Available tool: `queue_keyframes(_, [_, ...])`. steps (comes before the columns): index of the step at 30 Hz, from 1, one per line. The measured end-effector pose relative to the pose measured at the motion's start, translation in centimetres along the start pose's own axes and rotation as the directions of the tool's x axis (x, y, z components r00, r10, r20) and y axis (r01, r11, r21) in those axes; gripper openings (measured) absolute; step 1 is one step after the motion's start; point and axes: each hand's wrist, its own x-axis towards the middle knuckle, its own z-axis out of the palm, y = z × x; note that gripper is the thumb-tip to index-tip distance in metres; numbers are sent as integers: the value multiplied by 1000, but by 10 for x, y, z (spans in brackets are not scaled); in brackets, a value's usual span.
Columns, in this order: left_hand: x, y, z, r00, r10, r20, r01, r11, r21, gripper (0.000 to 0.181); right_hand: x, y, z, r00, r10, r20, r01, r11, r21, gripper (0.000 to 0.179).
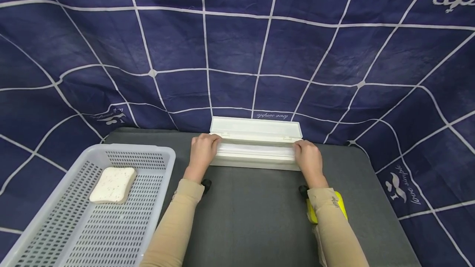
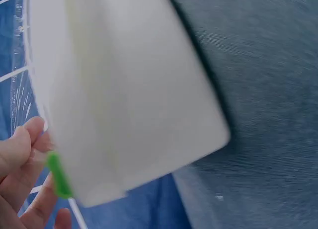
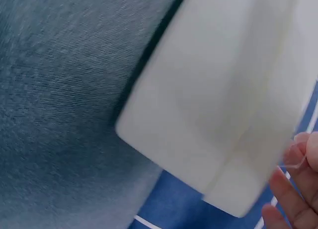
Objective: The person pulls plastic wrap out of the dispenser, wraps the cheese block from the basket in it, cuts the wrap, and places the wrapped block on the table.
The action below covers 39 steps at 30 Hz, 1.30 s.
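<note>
At the table's far edge stands a long white cling film dispenser (image 1: 256,163), its lid (image 1: 256,127) raised toward the curtain. My left hand (image 1: 202,152) is at its left end, and the left wrist view shows thumb and forefinger pinching clear cling film (image 2: 21,92) that stretches along the box. A green piece (image 2: 58,175) sits at the box's end beside those fingers. My right hand (image 1: 309,159) is at the opposite end; in the right wrist view its thumb and finger pinch a thin edge of film, the other fingers spread loosely. The roll inside is hidden.
To the left stands a pale grey perforated basket (image 1: 168,176) holding a white, speckled, bread-slice-shaped piece (image 1: 113,185). A yellow object (image 1: 340,206) lies partly hidden under my right forearm. A dark blue curtain (image 1: 237,44) with white lines hangs behind the grey tabletop (image 1: 252,217).
</note>
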Motion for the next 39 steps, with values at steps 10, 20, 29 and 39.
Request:
queue_keyframes(10, [11,16,-26,999,-3,-47,1,999,-49,17,7,-13,-21,996,41,-79,-36,998,57,13])
queue_keyframes(20, [27,31,-49,994,13,-108,-23,996,-91,18,19,-23,-41,983,86,-159,-68,991,115,14])
queue_keyframes(29, [35,45,-72,989,-8,-146,-9,994,-113,19,30,-37,-60,976,62,-208,-35,991,129,16])
queue_keyframes(39, [44,58,-93,978,-21,-206,-9,989,-146,20,40,-50,-83,958,86,-275,-43,987,157,16])
